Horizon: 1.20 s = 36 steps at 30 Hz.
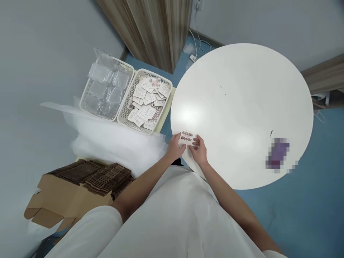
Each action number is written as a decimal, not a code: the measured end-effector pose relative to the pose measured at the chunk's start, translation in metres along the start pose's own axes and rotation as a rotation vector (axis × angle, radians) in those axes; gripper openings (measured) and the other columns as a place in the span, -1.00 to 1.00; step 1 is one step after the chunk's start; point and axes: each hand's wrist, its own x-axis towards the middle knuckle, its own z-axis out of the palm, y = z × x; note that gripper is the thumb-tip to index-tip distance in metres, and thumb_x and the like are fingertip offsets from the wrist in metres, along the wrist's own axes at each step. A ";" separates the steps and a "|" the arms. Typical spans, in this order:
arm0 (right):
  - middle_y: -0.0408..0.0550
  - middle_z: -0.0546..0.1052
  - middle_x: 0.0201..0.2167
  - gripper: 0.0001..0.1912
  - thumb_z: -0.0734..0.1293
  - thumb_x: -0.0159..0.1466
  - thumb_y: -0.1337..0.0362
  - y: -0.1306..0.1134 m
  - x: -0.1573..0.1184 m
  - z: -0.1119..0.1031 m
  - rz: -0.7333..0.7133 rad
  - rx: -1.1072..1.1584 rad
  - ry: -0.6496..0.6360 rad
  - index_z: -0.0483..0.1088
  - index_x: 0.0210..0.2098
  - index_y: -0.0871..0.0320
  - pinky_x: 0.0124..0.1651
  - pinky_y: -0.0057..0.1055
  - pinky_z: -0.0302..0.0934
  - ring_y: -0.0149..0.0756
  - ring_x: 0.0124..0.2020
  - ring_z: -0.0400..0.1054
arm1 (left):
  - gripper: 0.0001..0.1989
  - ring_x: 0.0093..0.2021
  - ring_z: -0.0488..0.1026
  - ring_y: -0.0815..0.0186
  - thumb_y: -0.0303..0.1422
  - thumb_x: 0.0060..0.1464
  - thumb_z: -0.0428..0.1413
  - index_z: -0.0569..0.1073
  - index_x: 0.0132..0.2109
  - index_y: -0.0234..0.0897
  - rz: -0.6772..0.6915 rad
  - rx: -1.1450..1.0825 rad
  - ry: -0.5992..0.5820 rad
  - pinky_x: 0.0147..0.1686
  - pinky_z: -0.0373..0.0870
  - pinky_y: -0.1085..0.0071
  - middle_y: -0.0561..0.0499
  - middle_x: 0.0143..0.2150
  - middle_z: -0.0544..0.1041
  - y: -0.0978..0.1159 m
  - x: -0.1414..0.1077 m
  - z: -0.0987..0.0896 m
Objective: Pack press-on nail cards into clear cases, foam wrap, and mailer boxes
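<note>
A small white card (187,136) with two rows of shiny reddish-brown oval pieces is at the near left edge of the round white table (242,96). My left hand (175,147) holds its left end between thumb and fingers. On the right end, the fingers of my right hand (199,147) are curled at the card's edge, with the thumb below it. The pieces on the card face up.
Left of the table, one white basket (122,120) holds many similar cards and another (85,105) holds clear plastic packs. White wrapping sheet (115,143) lies below them, near an open cardboard box (64,195) of dark flat items. A pixelated purple object (278,154) is on the table's right.
</note>
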 end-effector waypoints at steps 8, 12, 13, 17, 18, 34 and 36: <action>0.04 0.25 0.04 -0.55 0.21 0.02 0.37 -0.008 -0.001 0.015 0.000 0.214 0.062 0.09 -0.08 0.07 -0.05 -0.28 0.21 -0.32 -0.02 0.22 | -0.42 0.12 0.17 0.18 -0.49 -0.08 0.01 0.11 0.14 -0.27 -0.001 -0.052 -0.018 0.08 0.15 0.19 -0.13 0.10 0.23 0.001 0.002 0.000; 0.04 0.23 0.06 -0.56 0.19 0.02 0.38 -0.016 0.013 0.021 -0.012 0.222 0.063 0.06 -0.09 0.07 -0.01 -0.27 0.19 -0.33 0.00 0.20 | -0.42 0.12 0.17 0.19 -0.49 -0.08 0.01 0.11 0.15 -0.27 0.010 -0.053 0.003 0.09 0.13 0.20 -0.13 0.11 0.22 0.000 0.015 -0.006; 0.04 0.22 0.07 -0.56 0.19 0.02 0.39 -0.018 0.017 0.023 -0.016 0.227 0.064 0.05 -0.09 0.07 -0.01 -0.27 0.18 -0.34 0.00 0.20 | -0.42 0.12 0.17 0.19 -0.49 -0.08 0.01 0.11 0.15 -0.27 0.014 -0.053 0.012 0.10 0.13 0.20 -0.13 0.11 0.22 -0.001 0.019 -0.008; 0.03 0.21 0.08 -0.55 0.19 0.02 0.40 -0.026 0.030 0.027 -0.037 0.236 0.064 0.04 -0.09 0.07 0.00 -0.28 0.18 -0.35 0.01 0.18 | -0.42 0.11 0.18 0.18 -0.48 -0.08 0.02 0.12 0.14 -0.26 0.017 -0.062 0.027 0.09 0.13 0.19 -0.12 0.11 0.23 -0.001 0.037 -0.013; 0.02 0.21 0.08 -0.54 0.19 0.03 0.40 -0.028 0.032 0.028 -0.042 0.236 0.063 0.04 -0.08 0.06 0.00 -0.28 0.18 -0.35 0.01 0.18 | -0.42 0.11 0.18 0.18 -0.48 -0.08 0.01 0.12 0.14 -0.26 0.016 -0.066 0.028 0.09 0.13 0.19 -0.12 0.11 0.23 -0.001 0.040 -0.014; 0.01 0.21 0.06 -0.49 0.22 0.02 0.39 -0.026 0.038 0.026 -0.093 0.209 0.051 0.04 -0.04 0.04 -0.02 -0.29 0.22 -0.35 -0.02 0.20 | -0.39 0.10 0.18 0.20 -0.46 -0.11 0.03 0.11 0.14 -0.23 0.027 -0.115 0.040 0.05 0.18 0.22 -0.11 0.12 0.21 0.002 0.045 -0.017; 0.01 0.19 0.07 -0.48 0.22 0.02 0.38 -0.025 0.038 0.024 -0.104 0.201 0.038 0.03 -0.03 0.04 -0.01 -0.29 0.21 -0.35 -0.01 0.19 | -0.38 0.10 0.18 0.19 -0.46 -0.12 0.04 0.11 0.14 -0.22 0.028 -0.144 0.045 0.04 0.20 0.22 -0.12 0.12 0.20 0.000 0.046 -0.017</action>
